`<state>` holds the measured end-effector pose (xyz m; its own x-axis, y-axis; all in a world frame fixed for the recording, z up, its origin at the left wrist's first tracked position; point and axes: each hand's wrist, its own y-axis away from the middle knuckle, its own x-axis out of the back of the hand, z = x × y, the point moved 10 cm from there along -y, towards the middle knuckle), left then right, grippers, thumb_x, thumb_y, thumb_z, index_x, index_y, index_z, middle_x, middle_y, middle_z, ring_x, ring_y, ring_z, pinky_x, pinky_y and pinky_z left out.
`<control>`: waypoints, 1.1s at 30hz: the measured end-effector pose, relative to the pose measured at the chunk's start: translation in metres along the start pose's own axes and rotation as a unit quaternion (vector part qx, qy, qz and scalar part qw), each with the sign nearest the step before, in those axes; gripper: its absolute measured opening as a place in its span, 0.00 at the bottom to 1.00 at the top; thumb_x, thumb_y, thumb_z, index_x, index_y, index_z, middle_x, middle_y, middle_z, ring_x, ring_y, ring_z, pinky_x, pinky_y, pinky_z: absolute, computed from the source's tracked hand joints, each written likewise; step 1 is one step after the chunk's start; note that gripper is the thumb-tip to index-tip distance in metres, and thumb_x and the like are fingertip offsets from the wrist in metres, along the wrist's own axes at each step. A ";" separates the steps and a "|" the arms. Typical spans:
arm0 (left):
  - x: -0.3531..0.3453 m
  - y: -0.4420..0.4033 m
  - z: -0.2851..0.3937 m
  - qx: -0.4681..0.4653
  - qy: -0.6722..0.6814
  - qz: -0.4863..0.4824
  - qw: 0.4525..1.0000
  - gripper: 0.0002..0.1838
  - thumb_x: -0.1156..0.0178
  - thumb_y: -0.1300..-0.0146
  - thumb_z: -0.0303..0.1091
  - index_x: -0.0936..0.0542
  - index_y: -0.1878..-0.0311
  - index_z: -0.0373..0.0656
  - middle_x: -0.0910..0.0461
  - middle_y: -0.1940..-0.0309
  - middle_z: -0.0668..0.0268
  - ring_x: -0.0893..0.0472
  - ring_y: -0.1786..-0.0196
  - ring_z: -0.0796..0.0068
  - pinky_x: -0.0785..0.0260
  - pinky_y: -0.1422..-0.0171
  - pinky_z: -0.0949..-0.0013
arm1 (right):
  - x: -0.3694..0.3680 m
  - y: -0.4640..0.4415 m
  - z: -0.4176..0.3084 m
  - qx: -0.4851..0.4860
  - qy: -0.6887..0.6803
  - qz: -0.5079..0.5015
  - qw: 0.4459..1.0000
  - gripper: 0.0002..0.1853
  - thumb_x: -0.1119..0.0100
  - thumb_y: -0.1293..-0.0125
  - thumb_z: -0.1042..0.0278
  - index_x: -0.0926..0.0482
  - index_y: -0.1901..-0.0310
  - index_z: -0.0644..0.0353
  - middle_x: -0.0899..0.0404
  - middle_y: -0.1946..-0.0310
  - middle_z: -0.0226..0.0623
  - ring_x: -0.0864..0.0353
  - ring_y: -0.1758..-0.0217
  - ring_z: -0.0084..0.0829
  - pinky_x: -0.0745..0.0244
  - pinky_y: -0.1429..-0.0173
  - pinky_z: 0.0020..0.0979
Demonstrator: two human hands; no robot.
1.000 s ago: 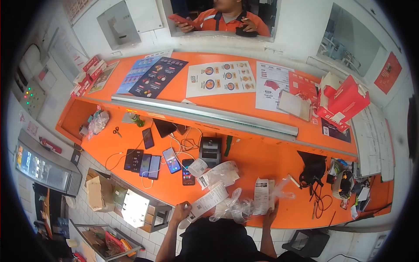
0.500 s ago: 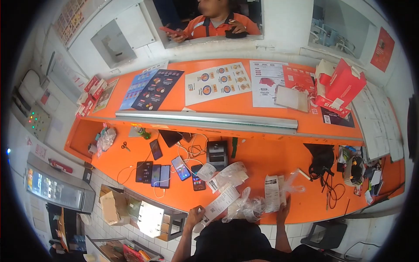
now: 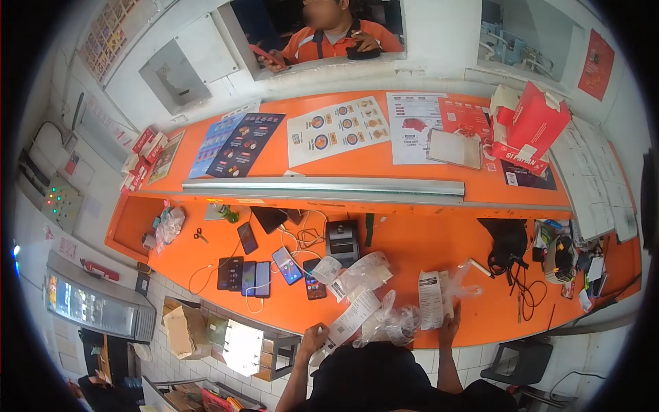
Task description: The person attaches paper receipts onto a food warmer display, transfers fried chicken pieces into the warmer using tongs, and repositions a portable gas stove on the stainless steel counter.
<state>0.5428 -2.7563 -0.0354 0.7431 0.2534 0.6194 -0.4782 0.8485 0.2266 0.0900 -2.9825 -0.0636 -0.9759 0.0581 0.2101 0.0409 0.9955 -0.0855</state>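
Observation:
My left hand point(image 3: 314, 338) is closed on the lower left edge of a long printed receipt point(image 3: 353, 317), which slants up across the counter's front edge. My right hand point(image 3: 449, 327) is at the lower right edge of a second pair of receipts point(image 3: 431, 301), its fingers closed on that edge as far as they show. Between the hands, clear plastic bags point(image 3: 392, 323) lie crumpled against my dark clothing. A curling strip of receipt paper point(image 3: 367, 273) lies in front of the black receipt printer point(image 3: 342, 242). Another clear plastic bag point(image 3: 468, 287) lies just beyond my right hand.
Several phones point(image 3: 287, 266) with white cables and a dark tablet point(image 3: 230, 273) lie on the orange counter to the left. Scissors point(image 3: 200, 235), a black bag point(image 3: 504, 247) and a cluttered box point(image 3: 561, 261) sit further out. Menus point(image 3: 338, 130) cover the upper shelf. A person point(image 3: 336, 44) stands behind the window.
The view has shifted slightly. Both hands stay at the same receipts, which have barely moved. The person at the window has moved little.

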 end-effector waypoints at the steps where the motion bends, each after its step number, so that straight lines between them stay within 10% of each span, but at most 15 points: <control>1: 0.000 0.001 0.001 0.003 0.006 0.002 1.000 0.08 0.39 0.39 0.34 0.21 0.61 0.39 0.18 0.72 0.50 0.14 0.69 0.55 0.22 0.65 0.59 | -0.001 0.001 0.003 -0.001 0.001 -0.002 1.000 0.40 0.50 0.27 0.51 0.48 0.27 0.76 0.47 0.26 0.57 0.47 0.22 0.48 0.51 0.22 0.40; 28: 0.005 0.002 0.008 0.029 0.045 -0.010 0.999 0.07 0.40 0.40 0.31 0.21 0.63 0.37 0.18 0.71 0.51 0.15 0.67 0.55 0.23 0.61 0.59 | 0.019 -0.010 0.002 0.022 0.059 -0.017 0.998 0.37 0.55 0.25 0.47 0.44 0.27 0.69 0.42 0.27 0.54 0.43 0.23 0.47 0.47 0.23 0.42; 31: 0.009 -0.007 0.009 -0.052 0.008 0.038 0.998 0.07 0.39 0.40 0.31 0.21 0.63 0.37 0.18 0.70 0.51 0.15 0.66 0.55 0.23 0.60 0.59 | 0.046 -0.033 -0.014 -0.196 0.272 -0.283 0.899 0.28 0.57 0.23 0.53 0.34 0.31 0.64 0.29 0.35 0.50 0.30 0.31 0.42 0.37 0.29 0.43; 33: -0.002 -0.003 -0.011 0.039 0.041 -0.018 0.998 0.07 0.39 0.40 0.31 0.21 0.63 0.37 0.19 0.68 0.51 0.15 0.65 0.54 0.24 0.59 0.59 | 0.101 -0.060 -0.055 -0.196 0.339 -0.260 0.883 0.27 0.57 0.24 0.53 0.34 0.32 0.64 0.28 0.35 0.49 0.29 0.31 0.42 0.36 0.30 0.43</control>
<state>0.5475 -2.7544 -0.0453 0.7948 0.2627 0.5470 -0.4829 0.8198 0.3079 0.0009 -3.0326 0.0166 -0.5378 -0.5146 0.6678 -0.1729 0.8426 0.5100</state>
